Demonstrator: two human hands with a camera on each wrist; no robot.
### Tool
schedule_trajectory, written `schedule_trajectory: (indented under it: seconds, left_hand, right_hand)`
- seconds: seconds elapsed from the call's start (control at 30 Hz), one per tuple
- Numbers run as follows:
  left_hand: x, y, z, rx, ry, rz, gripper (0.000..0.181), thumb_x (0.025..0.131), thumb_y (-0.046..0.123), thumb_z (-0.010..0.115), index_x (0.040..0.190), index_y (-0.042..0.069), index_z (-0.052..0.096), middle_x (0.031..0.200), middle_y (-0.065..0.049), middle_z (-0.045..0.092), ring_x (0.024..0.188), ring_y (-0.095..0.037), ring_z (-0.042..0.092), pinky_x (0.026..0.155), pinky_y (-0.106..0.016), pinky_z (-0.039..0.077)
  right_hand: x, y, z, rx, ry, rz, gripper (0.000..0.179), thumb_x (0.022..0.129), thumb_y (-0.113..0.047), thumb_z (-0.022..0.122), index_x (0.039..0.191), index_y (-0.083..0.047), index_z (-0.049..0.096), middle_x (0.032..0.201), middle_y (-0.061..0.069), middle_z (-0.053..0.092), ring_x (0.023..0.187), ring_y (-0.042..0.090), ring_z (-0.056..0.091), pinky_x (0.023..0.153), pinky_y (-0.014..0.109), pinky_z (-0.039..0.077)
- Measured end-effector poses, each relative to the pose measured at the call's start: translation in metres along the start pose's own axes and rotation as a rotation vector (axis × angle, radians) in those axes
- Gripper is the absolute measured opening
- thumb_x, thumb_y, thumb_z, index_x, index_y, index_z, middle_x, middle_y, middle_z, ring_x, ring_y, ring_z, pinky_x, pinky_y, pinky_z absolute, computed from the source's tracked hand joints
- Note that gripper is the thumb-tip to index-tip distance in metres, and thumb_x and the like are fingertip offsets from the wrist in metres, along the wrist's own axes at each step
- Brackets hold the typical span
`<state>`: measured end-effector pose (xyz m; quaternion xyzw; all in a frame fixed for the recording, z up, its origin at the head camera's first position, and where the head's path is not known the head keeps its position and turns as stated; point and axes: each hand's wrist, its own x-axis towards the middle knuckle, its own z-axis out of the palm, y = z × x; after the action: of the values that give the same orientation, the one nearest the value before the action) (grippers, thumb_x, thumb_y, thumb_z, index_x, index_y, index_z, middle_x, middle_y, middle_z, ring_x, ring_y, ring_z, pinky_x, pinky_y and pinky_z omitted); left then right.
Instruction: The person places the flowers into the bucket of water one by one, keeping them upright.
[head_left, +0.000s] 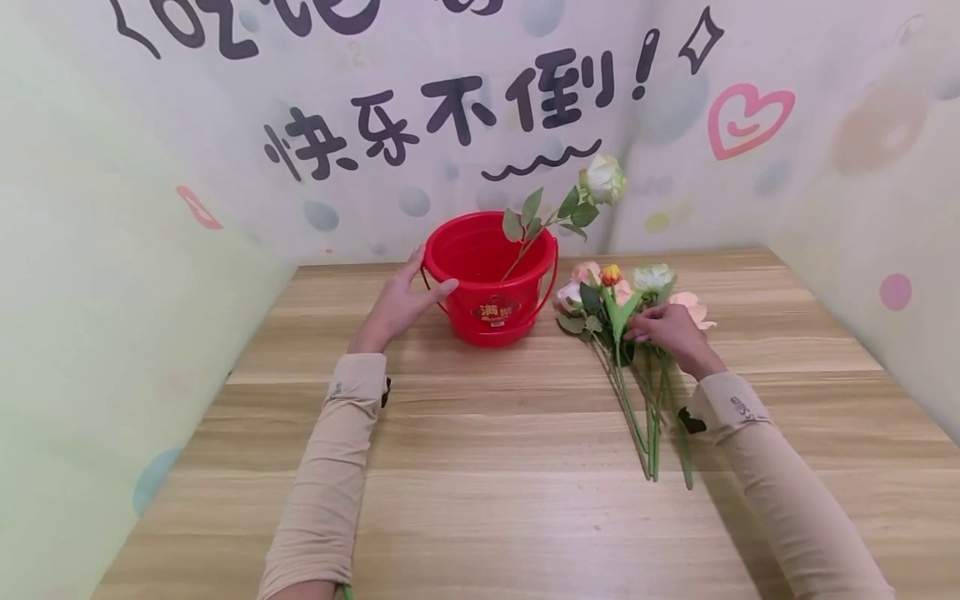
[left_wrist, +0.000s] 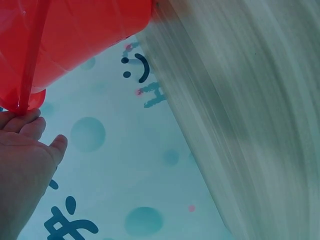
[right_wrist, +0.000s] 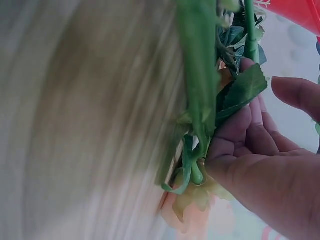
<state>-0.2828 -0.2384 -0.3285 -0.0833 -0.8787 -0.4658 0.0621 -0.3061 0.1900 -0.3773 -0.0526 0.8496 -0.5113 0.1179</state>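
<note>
A red bucket [head_left: 491, 312] stands at the back of the table, with one long-stemmed white rose [head_left: 602, 180] leaning out over its right side. My left hand [head_left: 397, 304] rests on the bucket's left rim, thumb spread; in the left wrist view its fingertips [left_wrist: 32, 125] touch the red side by the handle. To the right lies a bunch of artificial flowers, with an orange tulip [head_left: 612, 275], a white bloom [head_left: 655, 277] and pink ones. My right hand [head_left: 675, 333] reaches among their stems. In the right wrist view its fingers bend beside a green leaf [right_wrist: 247, 90], thumb apart.
The wooden table [head_left: 487, 475] extends in front of the bucket. Green stems [head_left: 652, 433] point toward the near edge. A printed cloth wall [head_left: 450, 150] with dark lettering rises right behind the table, and similar walls stand at both sides.
</note>
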Motion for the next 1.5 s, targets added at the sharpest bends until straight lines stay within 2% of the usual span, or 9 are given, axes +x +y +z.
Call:
schedule_trajectory:
  seconds: [0.17, 0.43, 0.8, 1.03, 1.27, 1.5]
  left_hand:
    - [-0.0007, 0.0003, -0.0001, 0.000, 0.001, 0.004, 0.100, 0.087, 0.064, 0.073, 0.166, 0.027, 0.025, 0.167, 0.002, 0.031, 0.151, -0.025, 0.029, 0.103, -0.054, 0.051]
    - [-0.0012, 0.0004, 0.0002, -0.007, 0.000, -0.001, 0.100, 0.087, 0.063, 0.074, 0.166, 0.027, 0.024, 0.167, 0.002, 0.030, 0.151, -0.024, 0.029, 0.102, -0.053, 0.052]
    - [-0.0009, 0.0010, 0.0003, -0.009, 0.000, -0.010, 0.100, 0.087, 0.063, 0.074, 0.166, 0.028, 0.024, 0.168, 0.002, 0.030, 0.151, -0.025, 0.028, 0.102, -0.054, 0.051]
    - [-0.0013, 0.0009, 0.0002, -0.006, -0.002, -0.022, 0.101, 0.086, 0.064, 0.074, 0.166, 0.028, 0.024, 0.168, 0.001, 0.029, 0.152, -0.025, 0.027, 0.103, -0.054, 0.051]
    - [-0.0014, 0.0010, 0.0008, -0.006, 0.004, -0.019, 0.100, 0.086, 0.063, 0.074, 0.166, 0.030, 0.024, 0.167, 0.002, 0.030, 0.151, -0.025, 0.029, 0.101, -0.054, 0.052]
    - [0.0005, -0.0005, 0.0017, -0.007, 0.008, 0.004, 0.098, 0.088, 0.061, 0.073, 0.166, 0.026, 0.025, 0.167, 0.001, 0.030, 0.151, -0.024, 0.029, 0.105, -0.053, 0.049]
  right_hand:
    - [-0.0004, -0.0007, 0.0004, 0.027, -0.037, 0.006, 0.036, 0.105, -0.009, 0.057, 0.126, 0.019, 0.058, 0.095, 0.009, 0.077, 0.079, 0.007, 0.067, 0.076, 0.023, 0.056]
    - [0.0031, -0.0021, 0.0027, -0.021, -0.061, 0.054, 0.042, 0.105, -0.017, 0.058, 0.132, 0.016, 0.059, 0.094, 0.000, 0.078, 0.079, 0.003, 0.068, 0.071, 0.025, 0.049]
    - [0.0065, -0.0061, 0.0068, -0.025, -0.047, 0.070, 0.034, 0.103, -0.018, 0.062, 0.120, 0.011, 0.064, 0.078, -0.008, 0.074, 0.071, 0.001, 0.066, 0.064, 0.023, 0.045]
    - [0.0083, -0.0041, 0.0068, -0.013, -0.059, 0.069, 0.032, 0.102, -0.017, 0.063, 0.119, 0.010, 0.063, 0.079, -0.008, 0.073, 0.071, 0.003, 0.064, 0.065, 0.025, 0.044]
    - [0.0083, -0.0031, 0.0084, 0.041, -0.048, 0.048, 0.028, 0.102, -0.010, 0.061, 0.118, 0.013, 0.060, 0.086, -0.003, 0.074, 0.074, 0.007, 0.065, 0.070, 0.023, 0.052]
    - [0.0054, -0.0043, 0.0092, 0.038, -0.020, 0.025, 0.028, 0.103, -0.011, 0.059, 0.118, 0.013, 0.058, 0.089, -0.001, 0.074, 0.077, 0.008, 0.065, 0.074, 0.025, 0.054]
